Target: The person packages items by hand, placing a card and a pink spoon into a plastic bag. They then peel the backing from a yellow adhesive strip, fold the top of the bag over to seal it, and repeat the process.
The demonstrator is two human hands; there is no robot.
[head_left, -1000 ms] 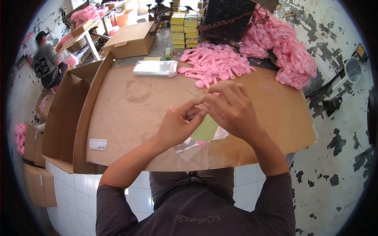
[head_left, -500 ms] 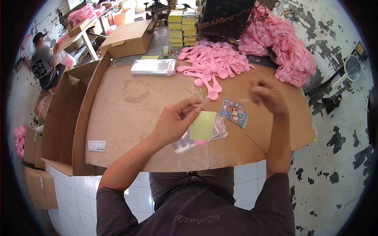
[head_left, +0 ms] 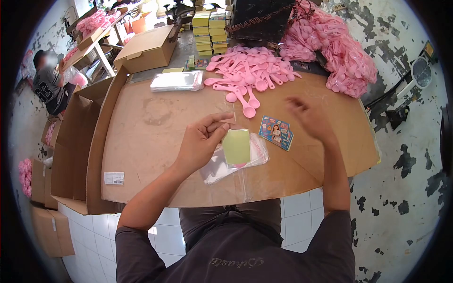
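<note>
Currently pinching in the left hand [head_left: 198, 141] a flat packet [head_left: 237, 147], pale green with pink at its near edge, right of the fingertips, over clear bags [head_left: 219, 168]; holding the right hand [head_left: 309, 118], grip too blurred to tell, right of picture cards [head_left: 275, 132].

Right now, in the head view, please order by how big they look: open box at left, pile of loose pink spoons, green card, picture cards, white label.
1. Open box
2. Pile of loose pink spoons
3. Green card and picture cards: too alike to rank
4. White label
</note>
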